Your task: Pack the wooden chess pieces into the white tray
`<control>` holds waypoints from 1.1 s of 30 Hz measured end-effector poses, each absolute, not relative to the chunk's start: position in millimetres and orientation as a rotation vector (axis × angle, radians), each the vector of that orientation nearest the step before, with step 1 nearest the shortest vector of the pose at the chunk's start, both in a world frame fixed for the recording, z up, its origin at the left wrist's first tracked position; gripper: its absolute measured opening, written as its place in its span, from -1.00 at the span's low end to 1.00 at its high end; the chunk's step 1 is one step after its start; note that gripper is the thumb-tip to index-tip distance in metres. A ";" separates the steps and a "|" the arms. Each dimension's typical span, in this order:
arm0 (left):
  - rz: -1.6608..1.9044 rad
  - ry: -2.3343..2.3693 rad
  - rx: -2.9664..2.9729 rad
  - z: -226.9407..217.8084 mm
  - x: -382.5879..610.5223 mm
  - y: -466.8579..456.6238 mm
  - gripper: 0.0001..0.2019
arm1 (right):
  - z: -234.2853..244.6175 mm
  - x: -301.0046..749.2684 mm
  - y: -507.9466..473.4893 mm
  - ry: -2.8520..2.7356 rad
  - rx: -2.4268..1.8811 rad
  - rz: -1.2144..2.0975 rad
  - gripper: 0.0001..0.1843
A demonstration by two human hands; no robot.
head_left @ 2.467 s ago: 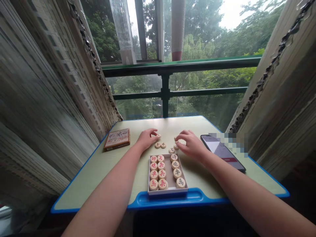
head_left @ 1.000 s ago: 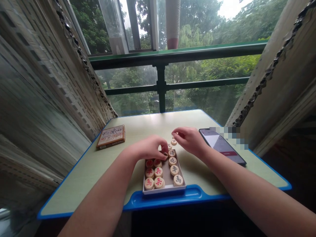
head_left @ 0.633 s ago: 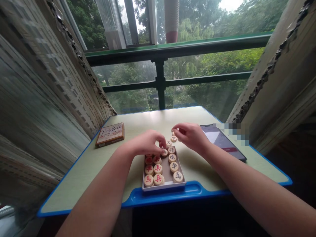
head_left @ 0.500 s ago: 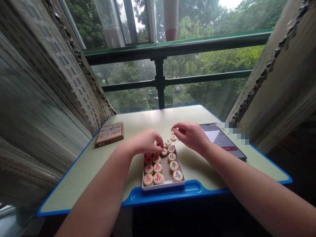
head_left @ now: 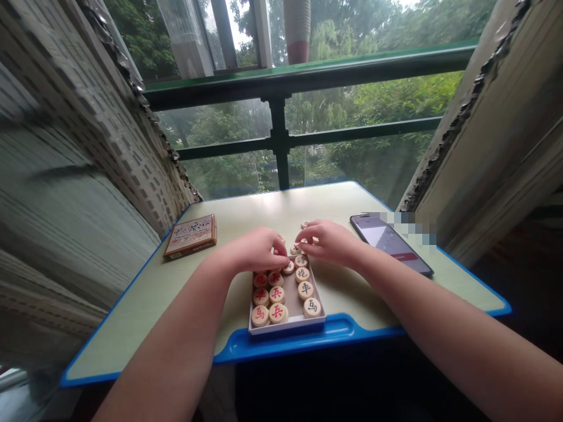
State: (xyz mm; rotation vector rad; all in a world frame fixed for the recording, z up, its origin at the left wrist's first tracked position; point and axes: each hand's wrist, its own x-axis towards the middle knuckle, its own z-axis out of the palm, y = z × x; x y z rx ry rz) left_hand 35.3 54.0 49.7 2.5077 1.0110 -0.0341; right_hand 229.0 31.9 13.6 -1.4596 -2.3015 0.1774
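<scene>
In the head view a shallow white tray [head_left: 288, 328] holds round wooden Chinese chess pieces, red-lettered on the left and black-lettered on the right. My left hand [head_left: 260, 249] curls over the tray's far side, thumb and fingertips closed on a black-lettered Chinese chess piece [head_left: 288, 268] there. Just beyond the far edge, my right hand [head_left: 328, 240] has its fingers bent and closed at a Chinese chess piece [head_left: 295, 249] on the table. A further piece [head_left: 304, 225] lies behind the right fingers. The hands partly cover several pieces.
A patterned Chinese chess box [head_left: 190, 237] lies at the table's left. On the right is a phone or tablet [head_left: 391, 243], beside the right forearm. The table [head_left: 153, 328] has a blue rim with a moulded groove [head_left: 294, 343] in front of the tray. Curtains and a railed window surround it.
My right hand has come nearer the tray and my left hand, from the farther pieces to a closer one. The left hand stays at the same black-lettered piece. The view has shifted slightly.
</scene>
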 end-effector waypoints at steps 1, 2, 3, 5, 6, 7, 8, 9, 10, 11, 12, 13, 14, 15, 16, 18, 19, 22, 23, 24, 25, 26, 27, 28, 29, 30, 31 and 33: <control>-0.032 1.001 2.509 50.7 35.1 53.4 -0.75 | 12.4 229.3 32.5 -2.344 -1.435 0.190 -0.80; -0.027 0.991 2.510 51.7 34.6 53.2 -0.75 | 11.4 229.6 33.2 -2.371 -1.419 0.195 -0.79; -0.023 0.983 2.511 52.5 33.7 53.3 -0.74 | 10.7 230.1 34.1 -2.385 -1.414 0.195 -0.79; -0.018 0.981 2.513 54.1 31.0 54.3 -0.74 | 10.4 231.3 36.1 -2.381 -1.432 0.194 -0.79; -0.020 0.985 2.512 54.9 29.4 55.2 -0.73 | 10.6 232.0 37.1 -2.370 -1.447 0.197 -0.79; -0.026 0.991 2.512 55.6 27.8 56.2 -0.73 | 11.0 232.7 38.2 -2.354 -1.464 0.203 -0.79; -0.033 0.996 2.510 56.2 26.3 57.2 -0.73 | 11.5 233.3 39.2 -2.336 -1.480 0.213 -0.80; -0.039 0.998 2.505 56.7 25.0 58.2 -0.73 | 11.9 234.0 40.1 -2.317 -1.492 0.224 -0.80; -0.044 0.998 2.500 56.9 24.0 59.2 -0.73 | 12.1 234.6 40.9 -2.301 -1.497 0.234 -0.81; -0.049 0.999 2.494 56.8 23.4 60.0 -0.73 | 12.0 235.0 41.6 -2.291 -1.497 0.242 -0.82; -0.054 1.002 2.490 56.6 23.0 60.8 -0.73 | 11.6 235.4 42.4 -2.285 -1.493 0.246 -0.82; -0.061 1.007 2.486 56.1 22.8 61.4 -0.73 | 10.6 235.7 43.2 -2.283 -1.486 0.242 -0.82; -0.068 1.012 2.482 55.6 22.7 61.8 -0.73 | 9.2 235.9 44.2 -2.284 -1.478 0.231 -0.81; -0.074 1.015 2.478 55.2 22.8 62.0 -0.73 | 7.4 235.9 45.4 -2.288 -1.470 0.215 -0.78; -0.076 1.018 2.473 54.7 22.8 62.1 -0.74 | 5.3 235.9 46.7 -2.292 -1.465 0.194 -0.75; -0.068 1.018 2.460 54.2 22.7 62.2 -0.74 | 1.1 235.6 49.4 -2.299 -1.460 0.157 -0.72; -0.059 1.019 2.454 54.1 22.5 62.2 -0.74 | -0.5 235.4 50.6 -2.303 -1.456 0.150 -0.73; -0.038 1.025 2.436 54.0 21.3 62.8 -0.74 | -0.5 234.2 52.0 -2.283 -1.445 0.157 -0.79; -0.038 1.029 2.431 54.0 20.8 63.1 -0.74 | 1.4 233.5 51.5 -2.264 -1.445 0.177 -0.80; -0.042 1.033 2.428 54.1 20.4 63.3 -0.74 | 4.2 232.7 50.5 -2.226 -1.457 0.212 -0.82; -0.045 1.038 2.424 54.3 20.0 63.4 -0.74 | 7.6 231.6 48.8 -2.167 -1.479 0.266 -0.82; -0.045 1.041 2.421 54.6 19.8 63.3 -0.74 | 11.4 230.2 46.6 -2.094 -1.501 0.333 -0.81; -0.038 1.043 2.417 55.1 19.7 62.9 -0.74 | 15.1 228.4 43.7 -2.022 -1.513 0.404 -0.79; -0.020 1.045 2.414 55.6 19.7 62.5 -0.72 | 18.5 226.2 40.4 -1.967 -1.505 0.466 -0.77; 0.009 1.050 2.411 56.0 19.8 62.0 -0.70 | 21.2 223.6 36.8 -1.947 -1.474 0.509 -0.76; 0.042 1.058 2.410 56.2 19.9 61.7 -0.68 | 23.2 220.5 33.0 -1.970 -1.419 0.535 -0.77; 0.071 1.069 2.411 56.2 19.8 61.7 -0.67 | 24.4 217.3 29.2 -2.029 -1.349 0.545 -0.78; 0.090 1.091 2.413 54.9 19.4 62.7 -0.68 | 24.6 210.7 22.8 -2.176 -1.237 0.528 -0.82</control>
